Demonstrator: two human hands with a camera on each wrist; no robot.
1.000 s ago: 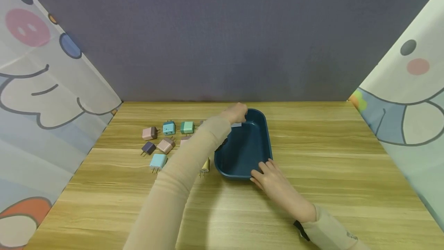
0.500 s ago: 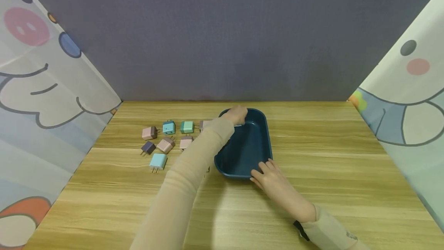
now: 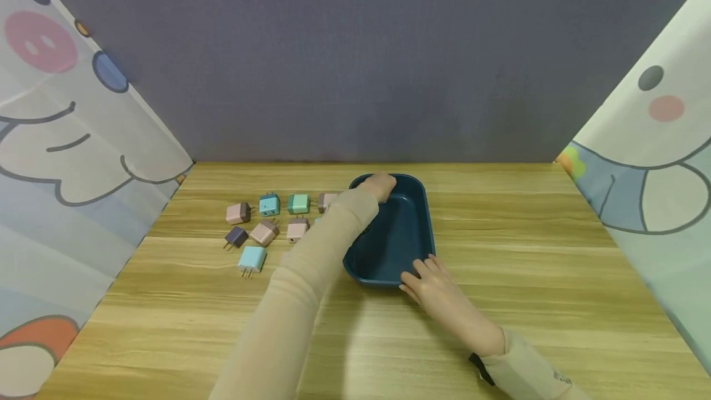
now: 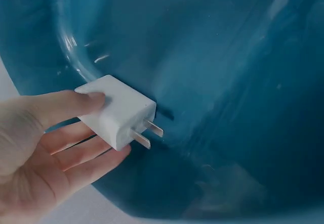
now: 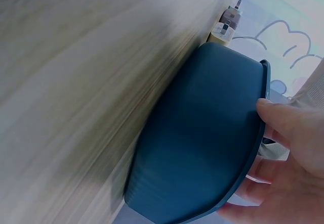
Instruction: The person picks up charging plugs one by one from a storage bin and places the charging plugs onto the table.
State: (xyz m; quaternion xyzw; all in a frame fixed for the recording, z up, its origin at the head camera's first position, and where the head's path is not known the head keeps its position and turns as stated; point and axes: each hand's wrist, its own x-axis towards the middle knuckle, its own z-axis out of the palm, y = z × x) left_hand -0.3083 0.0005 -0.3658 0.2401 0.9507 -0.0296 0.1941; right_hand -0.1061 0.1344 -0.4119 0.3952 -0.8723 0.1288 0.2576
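Note:
My left hand (image 3: pixel 379 186) reaches into the far left part of the dark blue plastic bin (image 3: pixel 395 242). In the left wrist view, the thumb and fingers hold a white wall charger (image 4: pixel 115 108) close over the bin's floor. Its two flat metal prongs (image 4: pixel 147 133) point away from the palm. From the head view the hand covers this charger. My right hand (image 3: pixel 436 292) grips the bin's near right corner; in the right wrist view, the thumb (image 5: pixel 276 114) lies outside the rim and the fingers go over to the inner side.
Several wall chargers lie left of the bin, among them a light blue one (image 3: pixel 252 259), a dark purple one (image 3: pixel 236 237), a green one (image 3: pixel 299 204) and a pink one (image 3: pixel 238 213). My left sleeve (image 3: pixel 300 283) hides others. A grey panel (image 3: pixel 355 60) stands behind the wooden table (image 3: pixel 528 233).
The left hand has sunk slightly lower into the bin with the white charger, and its sleeve has shifted right, uncovering pink chargers and covering the yellow one. The right hand stays put.

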